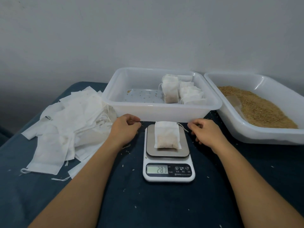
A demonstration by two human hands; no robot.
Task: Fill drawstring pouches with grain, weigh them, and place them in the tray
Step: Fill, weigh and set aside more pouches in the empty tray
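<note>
On the dark blue table (164, 203), right in the middle, sits a small white scale (168, 155). One filled pouch (167, 134) lies flat on the scale's shiny metal top, with grain showing through its lower half. Its string hangs off to the right side. The little screen (157, 169) reads 287.

To the left of the scale is the left hand (124, 129). Its fingers are loosely curled and it holds nothing. It rests on the table, just beside the scale and not touching the pouch. To the right is the right hand (205, 131). Its fingers are loosely curled too, close to the pouch's string; I cannot tell if they touch it.

Behind the scale stands a white tray (158, 111). Some filled pouches (181, 91) stand together in its right part, and a few loose grains lie on its floor. Farther right is a second white tray (263, 135) full of brown grain (261, 107), with a clear scoop (234, 101) lying in it.

At the far left lies a messy pile of empty pouches (65, 125). Tiny bits of grain are scattered over the table.
</note>
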